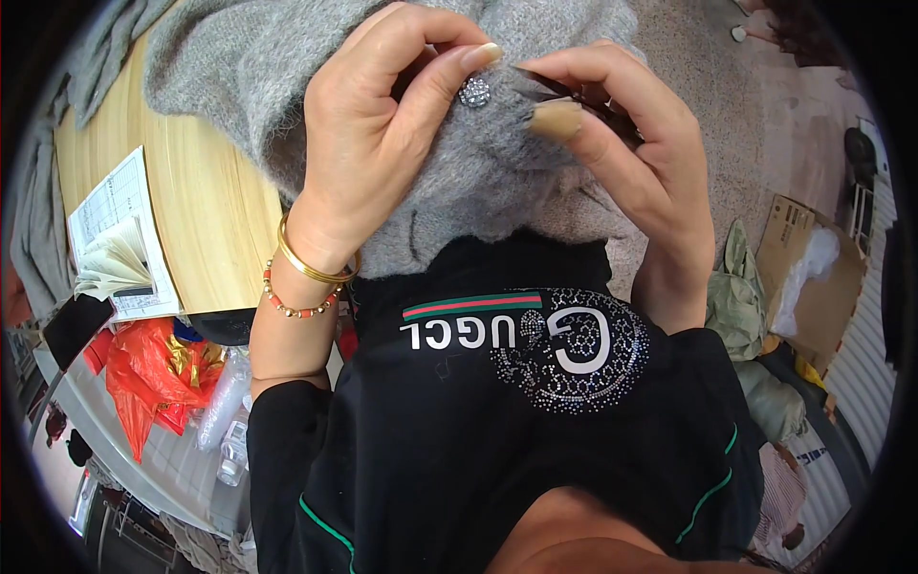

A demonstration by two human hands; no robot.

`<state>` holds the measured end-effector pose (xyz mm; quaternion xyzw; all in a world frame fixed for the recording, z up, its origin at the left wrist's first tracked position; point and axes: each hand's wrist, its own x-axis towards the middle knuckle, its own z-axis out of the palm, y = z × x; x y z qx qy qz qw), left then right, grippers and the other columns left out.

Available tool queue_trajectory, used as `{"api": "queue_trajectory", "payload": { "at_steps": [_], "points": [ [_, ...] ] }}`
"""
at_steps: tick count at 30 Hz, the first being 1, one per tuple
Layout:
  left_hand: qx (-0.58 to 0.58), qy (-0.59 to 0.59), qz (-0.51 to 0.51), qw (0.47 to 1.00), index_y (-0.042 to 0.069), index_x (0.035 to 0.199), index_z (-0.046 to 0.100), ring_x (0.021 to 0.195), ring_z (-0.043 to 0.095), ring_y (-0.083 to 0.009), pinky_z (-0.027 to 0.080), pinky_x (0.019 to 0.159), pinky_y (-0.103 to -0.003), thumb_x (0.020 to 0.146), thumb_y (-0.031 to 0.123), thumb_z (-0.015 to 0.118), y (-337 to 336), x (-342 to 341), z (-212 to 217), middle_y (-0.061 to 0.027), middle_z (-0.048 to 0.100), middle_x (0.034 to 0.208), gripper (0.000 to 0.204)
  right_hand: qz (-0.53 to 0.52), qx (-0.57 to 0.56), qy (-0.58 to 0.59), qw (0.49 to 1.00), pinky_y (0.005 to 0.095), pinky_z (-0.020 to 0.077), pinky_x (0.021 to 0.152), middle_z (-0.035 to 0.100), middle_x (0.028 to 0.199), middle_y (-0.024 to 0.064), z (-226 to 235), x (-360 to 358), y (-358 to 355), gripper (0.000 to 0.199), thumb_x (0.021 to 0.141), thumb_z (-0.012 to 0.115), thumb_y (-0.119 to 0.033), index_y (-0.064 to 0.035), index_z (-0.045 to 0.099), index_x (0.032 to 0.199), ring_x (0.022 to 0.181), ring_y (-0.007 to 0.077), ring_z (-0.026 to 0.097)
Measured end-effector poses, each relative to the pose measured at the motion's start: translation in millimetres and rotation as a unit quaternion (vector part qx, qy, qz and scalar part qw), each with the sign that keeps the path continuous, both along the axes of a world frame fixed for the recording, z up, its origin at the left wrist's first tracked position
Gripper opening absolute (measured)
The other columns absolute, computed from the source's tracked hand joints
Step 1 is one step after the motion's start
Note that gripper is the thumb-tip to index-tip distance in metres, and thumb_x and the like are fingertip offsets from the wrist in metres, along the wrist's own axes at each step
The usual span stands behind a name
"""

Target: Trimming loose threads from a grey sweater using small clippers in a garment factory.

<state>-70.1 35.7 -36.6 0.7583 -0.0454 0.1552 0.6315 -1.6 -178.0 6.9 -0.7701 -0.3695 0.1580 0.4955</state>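
Observation:
Grey fuzzy knitwear is draped over my lap and the table edge. On it sits a round, sparkling rhinestone button, right beside my left thumb. My left hand is closed, thumb and forefinger pinched together just above the button; what they pinch is too small to make out. Facing it, my right hand is closed around dark, pointed thread snips, partly hidden in the palm. The blades point toward the button and stand a little apart from it. A tan cover wraps my right thumb.
A wooden tabletop at left bears an open notebook on a printed sheet. Below it are a red plastic bag and a clear bottle. At right stand a cardboard box and a grey-green cloth bundle.

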Motion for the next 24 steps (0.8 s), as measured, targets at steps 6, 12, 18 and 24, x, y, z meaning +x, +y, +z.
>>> {"api": "queue_trajectory", "payload": {
  "at_steps": [6,12,18,24],
  "points": [
    [0.081,-0.062,0.018,0.995,-0.002,0.107,0.067,0.083,0.061,-0.0065,0.048,0.076,-0.020,0.098,0.002,0.063,0,-1,1,-0.0021,0.069,0.096,0.010,0.005,-0.012,-0.040,0.999,0.0202,0.0429,0.066,0.066,0.093,0.0036,5,4,8,0.025,0.088,0.073,-0.006,0.0008,0.073,0.112,0.081,0.0076,0.060],
    [0.055,-0.046,0.023,0.997,-0.001,0.108,0.067,0.083,0.060,-0.0066,0.048,0.075,-0.020,0.098,0.002,0.064,1,-4,-1,-0.0026,0.068,0.097,0.011,-0.003,-0.031,-0.032,0.999,0.0202,0.0422,0.065,0.067,0.088,0.0037,13,9,14,0.022,0.088,0.072,-0.004,0.0004,0.074,0.110,0.079,0.0076,0.060],
    [0.042,-0.086,0.019,0.995,-0.001,0.109,0.066,0.083,0.059,-0.0078,0.048,0.075,-0.020,0.098,0.001,0.062,1,-3,1,-0.0039,0.067,0.099,0.011,0.051,-0.045,-0.060,0.996,0.0208,0.0432,0.065,0.067,0.087,0.0046,19,16,18,0.021,0.088,0.071,-0.002,0.0011,0.074,0.108,0.079,0.0088,0.060],
    [0.119,-0.096,0.016,0.988,-0.001,0.106,0.066,0.079,0.059,-0.0093,0.048,0.072,-0.021,0.096,-0.001,0.064,3,-6,4,-0.0050,0.067,0.095,0.010,0.068,-0.055,-0.056,0.995,0.0229,0.0443,0.064,0.066,0.086,0.0048,21,14,20,0.020,0.087,0.070,-0.001,0.0004,0.074,0.107,0.076,0.0096,0.061]
  ]
}}
